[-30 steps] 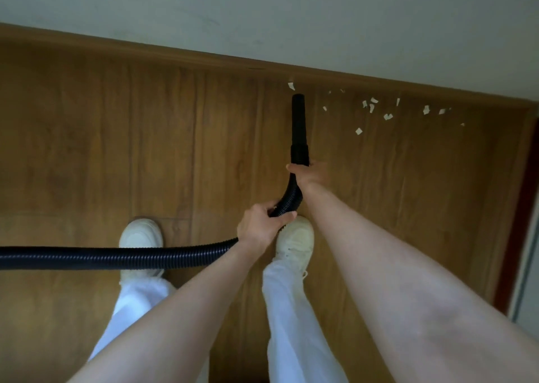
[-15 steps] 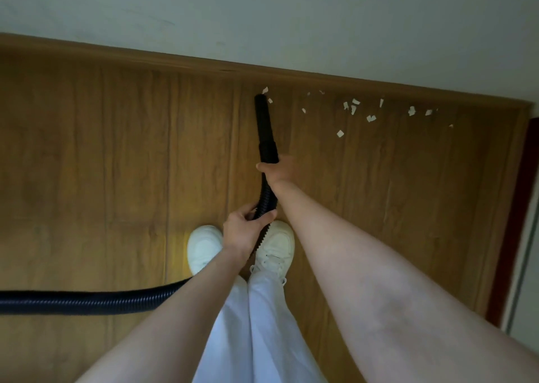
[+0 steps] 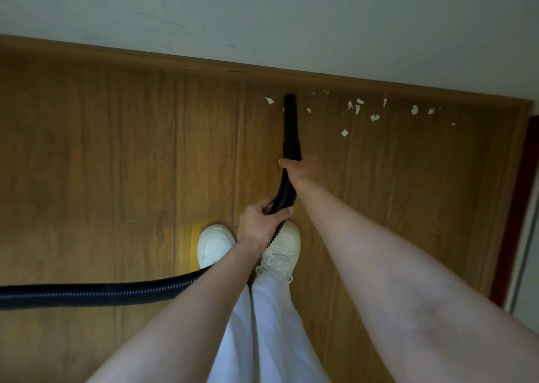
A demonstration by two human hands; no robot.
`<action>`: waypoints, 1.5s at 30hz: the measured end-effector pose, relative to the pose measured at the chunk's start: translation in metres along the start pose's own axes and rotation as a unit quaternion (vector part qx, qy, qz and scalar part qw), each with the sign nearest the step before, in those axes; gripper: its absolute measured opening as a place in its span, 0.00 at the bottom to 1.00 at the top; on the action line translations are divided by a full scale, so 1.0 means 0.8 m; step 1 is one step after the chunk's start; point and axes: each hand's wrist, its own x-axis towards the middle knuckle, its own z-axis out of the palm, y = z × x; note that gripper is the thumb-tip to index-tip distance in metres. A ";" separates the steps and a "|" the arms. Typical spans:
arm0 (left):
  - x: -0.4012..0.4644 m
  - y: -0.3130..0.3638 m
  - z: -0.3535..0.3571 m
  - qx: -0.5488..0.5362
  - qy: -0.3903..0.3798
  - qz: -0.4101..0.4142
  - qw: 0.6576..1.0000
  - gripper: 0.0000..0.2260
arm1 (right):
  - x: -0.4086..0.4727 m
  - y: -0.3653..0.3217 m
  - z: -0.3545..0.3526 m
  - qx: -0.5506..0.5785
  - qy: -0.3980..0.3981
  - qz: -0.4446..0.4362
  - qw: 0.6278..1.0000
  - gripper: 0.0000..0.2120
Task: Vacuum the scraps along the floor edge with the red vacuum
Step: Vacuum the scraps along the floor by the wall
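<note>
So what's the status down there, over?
Both hands on the hose: right hand near the nozzle, left hand lower. Nozzle tip at the floor edge, paper scraps mostly to its right. Nothing in the way.

Floor (image 3: 116,155): wood-grain planks, slight sheen. Skirting board (image 3: 145,57): matching wood look, smooth. Wall (image 3: 262,12): matt painted, faint scuffs. Hose (image 3: 102,293): black ribbed plastic, glossy. Nozzle (image 3: 290,126): smooth black plastic. Scraps (image 3: 374,117): white paper. Sneakers (image 3: 214,244): white, smooth. Trousers (image 3: 280,339): white cloth.
</note>
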 end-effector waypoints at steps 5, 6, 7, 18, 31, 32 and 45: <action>-0.010 -0.009 -0.033 -0.044 0.031 -0.020 0.998 0.25 | -0.021 -0.023 0.044 -0.010 -0.047 -0.017 0.999 0.15; -0.013 -0.011 -0.040 -0.051 0.036 -0.025 0.998 0.23 | -0.026 -0.025 0.052 -0.018 -0.051 -0.021 0.998 0.14; -0.015 -0.013 -0.045 -0.062 0.040 -0.031 0.997 0.22 | -0.028 -0.024 0.058 -0.025 -0.051 -0.023 0.998 0.13; -0.014 -0.014 -0.018 0.028 -0.013 0.001 1.000 0.20 | -0.015 0.015 0.011 0.012 0.007 0.076 0.997 0.13; 0.003 -0.002 -0.053 0.003 0.036 -0.003 0.999 0.24 | -0.015 -0.031 0.051 0.039 -0.053 0.001 0.998 0.19; 0.007 0.002 -0.058 0.000 0.036 -0.003 0.999 0.24 | -0.014 -0.038 0.054 0.035 -0.050 -0.008 0.998 0.19; 0.005 0.011 -0.017 0.036 0.002 0.031 0.999 0.23 | 0.002 -0.020 0.000 0.031 -0.009 0.069 0.997 0.14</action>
